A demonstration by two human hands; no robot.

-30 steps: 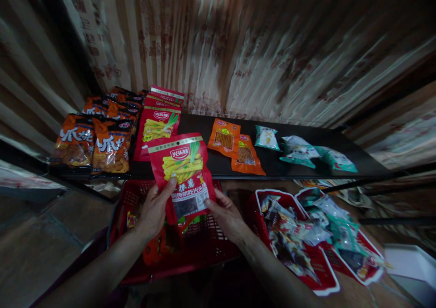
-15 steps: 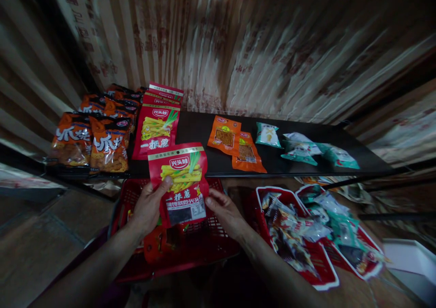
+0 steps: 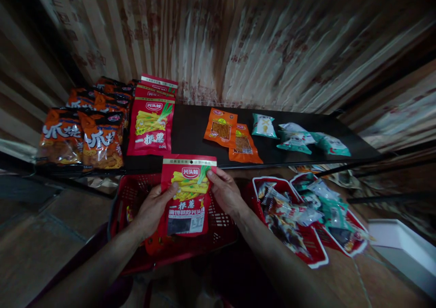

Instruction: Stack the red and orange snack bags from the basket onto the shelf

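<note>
Between my two hands is a red snack bag (image 3: 187, 194) with yellow sticks and a green onion printed on it, held upright with its printed face toward me. My left hand (image 3: 155, 210) grips its left edge, thumb across the front. My right hand (image 3: 226, 187) pinches its upper right edge. Beneath it lies a red shopping basket (image 3: 223, 228) with orange packets in it. On the black shelf (image 3: 190, 131) just beyond stands a stack of matching red bags (image 3: 151, 126).
Orange-and-black snack bags (image 3: 102, 140) stand at the shelf's left. Two flat orange packets (image 3: 221, 128) and several teal bags (image 3: 296, 137) lie farther right. Two red baskets with white rims (image 3: 320, 265) hold more snacks on the floor, beside a white box (image 3: 402, 249).
The held bag has moved right and slightly down, and now stands straighter. My right hand has risen from its lower right side to its upper right edge.
</note>
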